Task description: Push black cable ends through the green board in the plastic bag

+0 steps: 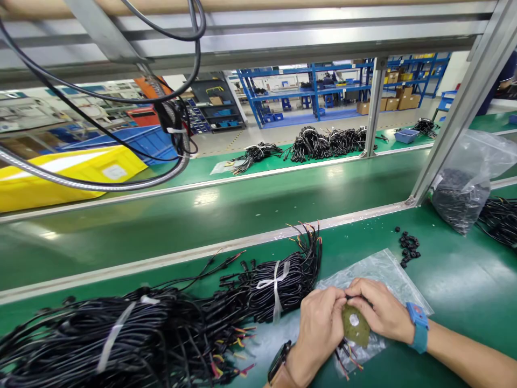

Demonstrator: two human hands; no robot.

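Over a clear plastic bag (383, 275), my left hand (321, 320) and my right hand (382, 307) meet with fingers pinched together. Between their fingertips is a small black part (348, 297), mostly hidden. My left hand is closed around a black cable, whose stripped wire ends (349, 357) stick out below it. Just under my right thumb shows an olive-green flat piece (356, 326) with a pale round spot; what it is I cannot tell. To the left of my hands lies a tied bundle of black cables (278, 283).
A larger cable pile (100, 334) covers the left front of the green bench. Small black caps (409, 247) lie scattered at the right, near a bag of black parts (462, 188). A metal post (448, 102) rises there. Black hoses (197, 59) hang at upper left.
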